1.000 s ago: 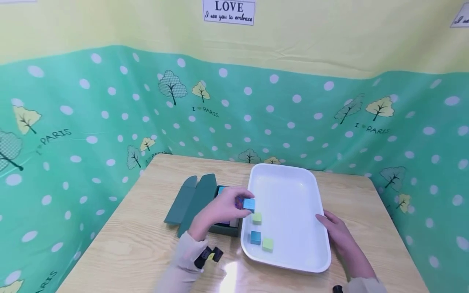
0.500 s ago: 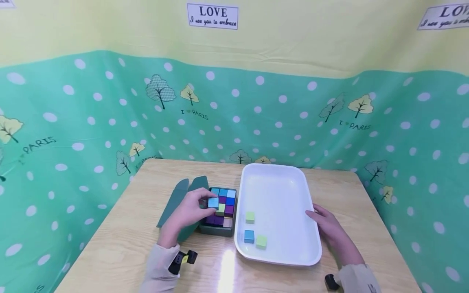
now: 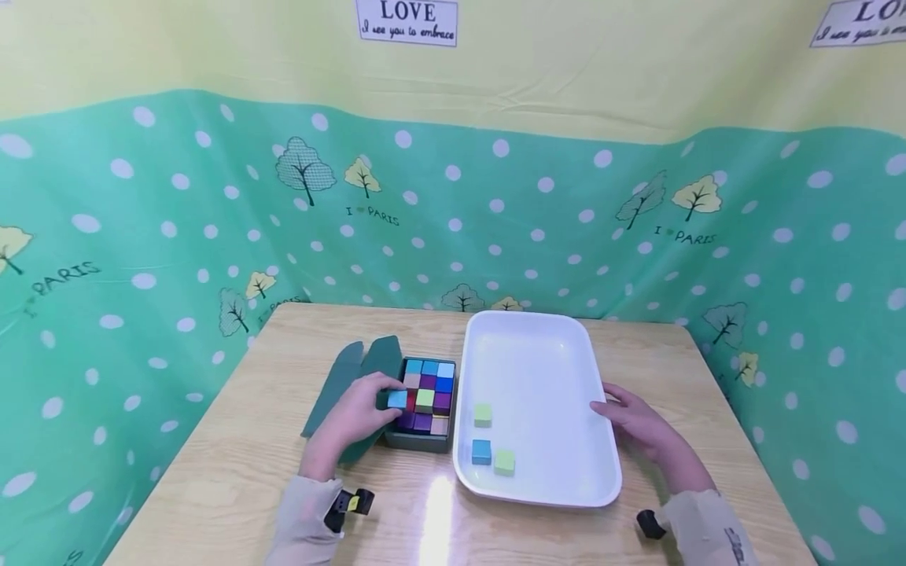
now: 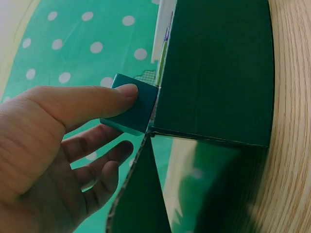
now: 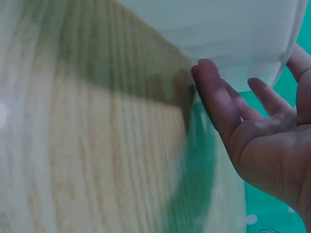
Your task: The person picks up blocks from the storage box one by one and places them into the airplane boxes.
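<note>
My left hand (image 3: 359, 410) pinches a light-blue cube (image 3: 398, 399) between thumb and fingers, over the left edge of a dark green box (image 3: 418, 442). In the left wrist view, the thumb lies on the cube (image 4: 133, 108), beside the box wall (image 4: 214, 73). Rows of coloured cubes fill much of the box, among them a light-green cube (image 3: 425, 399). My right hand (image 3: 640, 424) holds the right side of a white tray (image 3: 538, 393), thumb over the rim and fingers against its outer side (image 5: 233, 43). Inside the tray sit a blue cube (image 3: 481, 452) and two light-green cubes (image 3: 504, 462).
Dark green lid flaps (image 3: 341, 376) spread to the left of the box. The box and tray stand side by side on a wooden table (image 3: 233, 464). A dotted green and yellow curtain (image 3: 453, 212) hangs behind the table and at both sides.
My left hand has carried the blue cube leftward from above the tray's left rim to the box's left edge, and lowered it. The right hand stays at the tray's right rim.
</note>
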Action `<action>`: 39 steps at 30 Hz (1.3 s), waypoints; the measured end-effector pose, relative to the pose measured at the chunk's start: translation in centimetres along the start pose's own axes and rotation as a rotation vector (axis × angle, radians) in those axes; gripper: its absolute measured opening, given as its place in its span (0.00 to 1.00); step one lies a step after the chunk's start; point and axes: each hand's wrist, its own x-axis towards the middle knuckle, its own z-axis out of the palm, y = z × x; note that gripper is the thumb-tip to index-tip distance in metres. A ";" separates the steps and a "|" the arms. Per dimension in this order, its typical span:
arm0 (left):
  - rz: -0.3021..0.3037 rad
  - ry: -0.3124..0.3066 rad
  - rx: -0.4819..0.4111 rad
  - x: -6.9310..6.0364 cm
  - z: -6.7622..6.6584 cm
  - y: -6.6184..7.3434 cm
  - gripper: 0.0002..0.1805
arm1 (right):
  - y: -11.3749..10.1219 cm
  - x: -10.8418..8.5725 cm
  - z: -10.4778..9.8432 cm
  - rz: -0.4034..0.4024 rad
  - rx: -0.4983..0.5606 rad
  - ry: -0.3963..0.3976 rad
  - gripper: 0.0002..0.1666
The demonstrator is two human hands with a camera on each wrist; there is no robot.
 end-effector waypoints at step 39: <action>0.065 0.142 0.218 1.6 3.2 -1.7 0.20 | 0.1 -0.2 0.5 0.011 0.041 0.008 0.49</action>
